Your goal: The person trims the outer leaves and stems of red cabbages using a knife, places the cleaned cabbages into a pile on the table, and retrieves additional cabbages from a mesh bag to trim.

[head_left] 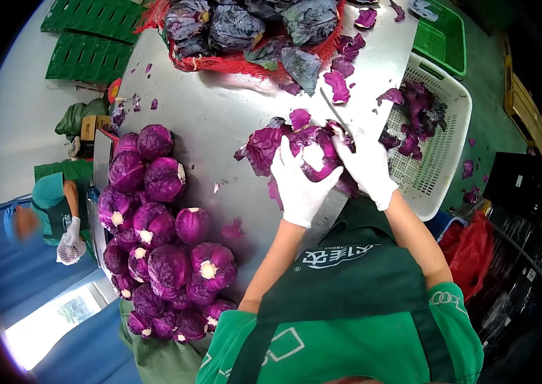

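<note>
A purple cabbage (313, 152) with a pale cut stem end facing up lies between my hands over the metal table (219, 121). My left hand (301, 185), white-gloved, is wrapped round its left and near side. My right hand (367, 165), also gloved, has its fingers closed at the cabbage's right side, beside a knife (337, 110) whose blade points up and left. The knife's handle is hidden by that hand. Loose outer leaves (262, 150) spread around the cabbage. Several trimmed purple cabbages (167, 272) are piled on the table's left side.
A red net bag of dark cabbages (237, 29) lies at the table's far side. Right of the table stand a white crate (438, 163) with leaf scraps and a green crate (440, 38). Another person (53, 205) is at the left, beyond the table.
</note>
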`<state>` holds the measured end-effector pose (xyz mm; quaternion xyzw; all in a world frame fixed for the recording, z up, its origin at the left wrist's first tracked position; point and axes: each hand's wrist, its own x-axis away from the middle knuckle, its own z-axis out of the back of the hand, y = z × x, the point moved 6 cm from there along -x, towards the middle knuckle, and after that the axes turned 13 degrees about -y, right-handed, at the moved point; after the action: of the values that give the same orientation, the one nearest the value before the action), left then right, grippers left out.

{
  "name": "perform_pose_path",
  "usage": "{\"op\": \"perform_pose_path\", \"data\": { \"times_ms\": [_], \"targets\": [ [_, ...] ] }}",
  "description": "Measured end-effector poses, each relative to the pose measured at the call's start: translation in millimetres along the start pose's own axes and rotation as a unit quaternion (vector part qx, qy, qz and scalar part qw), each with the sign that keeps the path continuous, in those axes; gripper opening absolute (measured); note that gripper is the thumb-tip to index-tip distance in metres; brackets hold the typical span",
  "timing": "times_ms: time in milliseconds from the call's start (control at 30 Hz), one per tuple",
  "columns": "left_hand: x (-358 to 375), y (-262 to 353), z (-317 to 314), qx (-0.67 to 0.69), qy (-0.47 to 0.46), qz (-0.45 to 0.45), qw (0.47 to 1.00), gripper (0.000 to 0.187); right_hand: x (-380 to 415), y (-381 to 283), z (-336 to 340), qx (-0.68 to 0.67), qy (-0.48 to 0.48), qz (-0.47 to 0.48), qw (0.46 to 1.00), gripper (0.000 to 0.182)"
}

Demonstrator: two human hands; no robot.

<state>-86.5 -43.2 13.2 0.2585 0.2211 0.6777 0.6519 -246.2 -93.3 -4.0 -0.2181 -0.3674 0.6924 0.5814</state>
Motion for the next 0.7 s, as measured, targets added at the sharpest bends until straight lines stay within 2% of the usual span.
{"op": "perform_pose_path", "data": {
  "times_ms": [67,100,167,233,267,300,333,367,400,433,467,500,533,567,633,700],
  "targets": [
    [1.4,-3.2,3.0,0.034,0.014,-0.023,0.999,0.115,-9.6,5.7,4.7,0.1,0.036,-0.006,0.994,0.029],
    [2.9,-9.5,0.8,0.033,0.013,-0.022,0.999,0.115,-18.8,13.0,2.9,0.157,0.012,0.0,0.987,0.029],
    [1.7,-26.5,-1.2,0.138,0.006,-0.042,0.99,0.115,-45.8,81.6,4.1,0.15,0.043,-0.049,0.987,0.03],
    [2.4,-36.4,3.9,0.152,-0.024,-0.053,0.987,0.117,-62.2,82.2,39.7,0.091,0.023,-0.065,0.993,0.037],
    [4.3,-30.2,10.8,0.153,-0.036,-0.041,0.987,0.118,-64.1,88.6,54.5,0.073,0.01,-0.104,0.992,0.049],
    [2.0,-22.1,16.4,0.158,-0.042,-0.033,0.986,0.118,-61.5,71.5,68.3,0.151,0.062,-0.047,0.985,0.055],
    [1.6,-23.4,18.2,0.056,-0.077,-0.035,0.995,0.12,-57.7,52.3,79.7,0.132,0.052,-0.046,0.989,0.052],
    [0.0,-20.7,22.3,0.062,-0.076,-0.036,0.995,0.12,-48.4,31.3,85.4,0.114,0.042,-0.047,0.992,0.049],
    [-2.8,-12.1,21.8,0.042,-0.12,-0.05,0.991,0.12,-38.5,17.3,84.8,0.098,0.033,-0.02,0.994,0.04],
    [-4.8,-7.1,19.7,0.02,-0.165,-0.065,0.984,0.121,-26.9,10.1,72.8,0.08,0.011,0.041,0.996,0.036],
    [-5.8,-9.0,18.8,0.021,-0.155,-0.105,0.982,0.121,-13.6,1.0,58.0,0.064,-0.035,0.063,0.995,0.037],
    [-8.8,-10.4,15.5,0.022,-0.156,-0.107,0.982,0.121,0.2,-12.8,44.8,0.045,-0.082,0.082,0.992,0.037],
    [-11.1,-10.5,13.2,0.066,-0.16,-0.119,0.978,0.12,11.6,-15.4,27.8,0.083,-0.116,0.092,0.986,0.039],
    [-12.1,-9.8,12.3,0.111,-0.163,-0.131,0.972,0.12,17.5,-12.7,17.2,0.071,-0.111,0.1,0.986,0.043],
    [-10.5,-1.8,7.6,0.108,-0.141,-0.144,0.974,0.119,24.4,-15.1,2.6,0.016,-0.101,0.09,0.991,0.05],
    [-12.3,-5.8,5.6,0.111,-0.107,-0.073,0.985,0.116,23.6,-16.0,-1.0,0.021,-0.111,0.078,0.991,0.054]
  ]
}}
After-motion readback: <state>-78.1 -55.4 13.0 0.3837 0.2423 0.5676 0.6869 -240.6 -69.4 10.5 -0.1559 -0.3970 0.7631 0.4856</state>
